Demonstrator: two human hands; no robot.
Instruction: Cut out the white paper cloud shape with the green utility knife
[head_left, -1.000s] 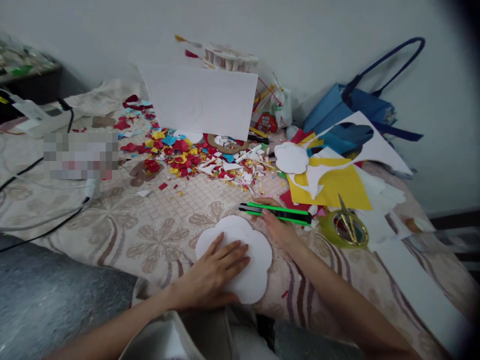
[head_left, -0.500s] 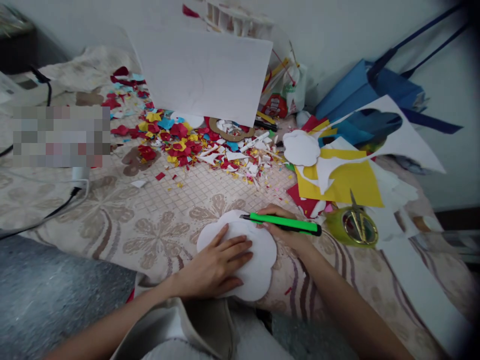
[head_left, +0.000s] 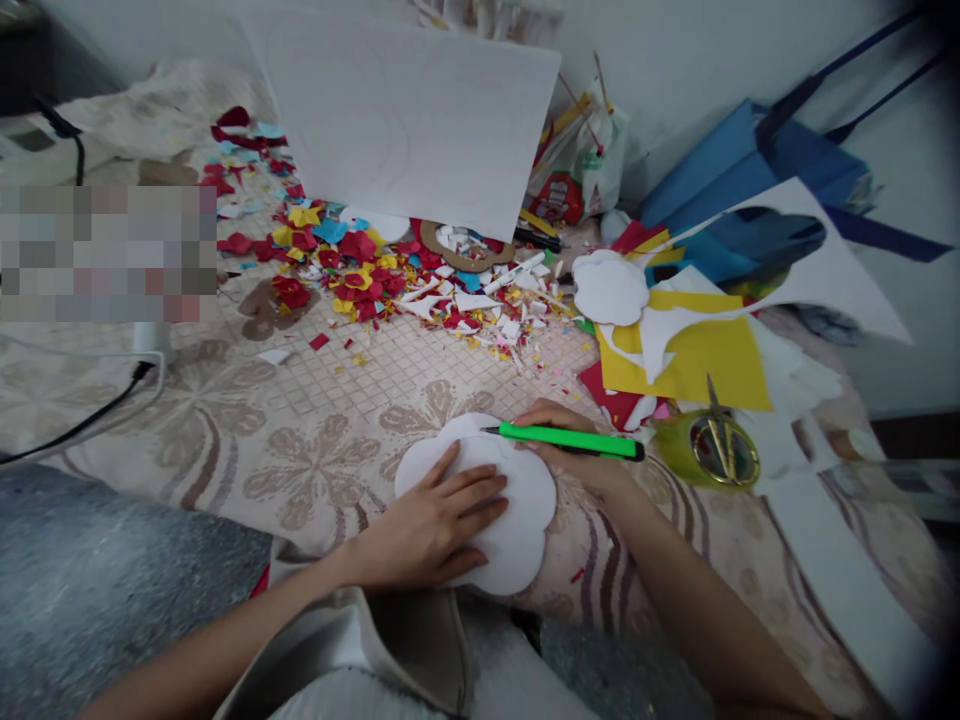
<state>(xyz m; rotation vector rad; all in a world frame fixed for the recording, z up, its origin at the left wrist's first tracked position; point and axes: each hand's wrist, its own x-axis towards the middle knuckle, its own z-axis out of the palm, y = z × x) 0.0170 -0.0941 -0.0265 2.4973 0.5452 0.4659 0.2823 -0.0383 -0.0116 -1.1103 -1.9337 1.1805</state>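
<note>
- Head view: my left hand [head_left: 435, 525] lay flat, fingers spread, pressing the white cloud-shaped cutout [head_left: 517, 520] onto the patterned bedspread [head_left: 300, 440]; it pinned the piece and clamped nothing.
- My right hand [head_left: 570, 450] was closed around the green utility knife [head_left: 570, 440], which lay nearly level with its tip at the cutout's top edge, at about 12 o'clock from my left hand.
- At 3 o'clock from the knife sat a tape roll [head_left: 709, 455] with scissors [head_left: 720, 435] resting on it; at 1 o'clock lay yellow paper [head_left: 697, 365] under a white offcut.
- At 11 o'clock spread a heap of coloured paper scraps [head_left: 390, 285], and behind it leaned a large white sheet [head_left: 405, 120].
- I judged this the moment of setting the blade to the cutout. The next move called for firm pressure from my left hand, fingers well off the blade's path.
</note>
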